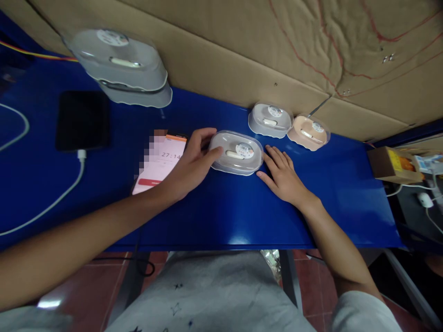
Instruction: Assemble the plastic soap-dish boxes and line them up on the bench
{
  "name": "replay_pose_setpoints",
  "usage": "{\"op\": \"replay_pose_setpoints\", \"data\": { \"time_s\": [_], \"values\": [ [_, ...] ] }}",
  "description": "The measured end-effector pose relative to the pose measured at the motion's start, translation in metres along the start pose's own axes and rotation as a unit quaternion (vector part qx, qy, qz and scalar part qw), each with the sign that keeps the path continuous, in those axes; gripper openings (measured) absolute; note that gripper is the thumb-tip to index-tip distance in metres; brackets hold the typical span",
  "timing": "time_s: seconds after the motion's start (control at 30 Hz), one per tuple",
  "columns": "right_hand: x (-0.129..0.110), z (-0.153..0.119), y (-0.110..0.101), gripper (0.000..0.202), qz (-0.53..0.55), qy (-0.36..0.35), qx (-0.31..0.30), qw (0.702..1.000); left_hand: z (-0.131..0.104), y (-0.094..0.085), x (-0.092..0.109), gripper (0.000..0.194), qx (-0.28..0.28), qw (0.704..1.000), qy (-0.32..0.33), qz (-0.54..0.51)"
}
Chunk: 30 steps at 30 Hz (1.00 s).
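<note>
In front of me on the blue table is a grey oval soap box (225, 162) with a clear lid and a round white label. My left hand (198, 159) grips its left end, thumb on the lid and fingers around the far side. At the right end lies my right hand (282, 177), palm down with fingers stretched out, the fingertips at or very near the box's edge. Behind it stand another grey soap box (270, 121) and a peach one (309, 133), side by side against the cardboard.
Grey soap boxes (121, 62) are stacked at the back left. A lit phone (162, 159) showing a timer lies by my left forearm. Further left are a black device (82, 121) and its white cable (65, 200). Cardboard (221, 60) lines the back; a small carton (392, 165) stands far right.
</note>
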State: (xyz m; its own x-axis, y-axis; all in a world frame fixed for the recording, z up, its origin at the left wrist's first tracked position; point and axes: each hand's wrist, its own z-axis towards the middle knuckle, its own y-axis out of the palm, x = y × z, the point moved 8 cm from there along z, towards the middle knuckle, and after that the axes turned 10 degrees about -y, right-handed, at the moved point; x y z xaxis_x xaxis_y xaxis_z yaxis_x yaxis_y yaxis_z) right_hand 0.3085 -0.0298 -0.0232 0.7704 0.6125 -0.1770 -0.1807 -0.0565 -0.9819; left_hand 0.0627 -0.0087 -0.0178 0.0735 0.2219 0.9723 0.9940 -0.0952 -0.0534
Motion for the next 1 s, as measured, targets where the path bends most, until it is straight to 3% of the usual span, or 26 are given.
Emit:
{"op": "replay_pose_setpoints", "data": {
  "time_s": [0.1,0.2,0.27,0.4,0.53,0.67,1.0],
  "values": [
    [0.000,0.000,0.000,0.072,-0.003,0.000,-0.006,1.000,-0.011,0.005,0.013,0.057,-0.008,0.990,0.096,0.104],
    [-0.001,0.000,0.000,0.071,-0.005,0.000,-0.006,1.000,-0.025,0.015,0.026,0.059,-0.014,0.950,0.210,0.231],
    [-0.003,0.001,-0.002,0.070,-0.010,-0.006,0.003,1.000,-0.031,0.023,0.027,0.054,-0.035,0.926,0.245,0.286],
    [-0.002,0.003,-0.009,0.071,-0.040,0.005,0.052,0.998,-0.028,0.029,0.018,0.049,-0.063,0.910,0.240,0.333],
    [0.012,0.002,-0.009,0.072,-0.066,0.064,0.081,0.993,-0.024,0.027,0.015,0.049,-0.051,0.902,0.243,0.353],
    [0.027,0.001,0.001,0.071,-0.051,0.109,0.048,0.992,-0.026,0.028,0.015,0.050,-0.043,0.891,0.254,0.374],
    [0.027,0.002,0.003,0.073,-0.045,0.106,0.031,0.993,-0.027,0.029,0.014,0.047,-0.034,0.873,0.275,0.402]
  ]
}}
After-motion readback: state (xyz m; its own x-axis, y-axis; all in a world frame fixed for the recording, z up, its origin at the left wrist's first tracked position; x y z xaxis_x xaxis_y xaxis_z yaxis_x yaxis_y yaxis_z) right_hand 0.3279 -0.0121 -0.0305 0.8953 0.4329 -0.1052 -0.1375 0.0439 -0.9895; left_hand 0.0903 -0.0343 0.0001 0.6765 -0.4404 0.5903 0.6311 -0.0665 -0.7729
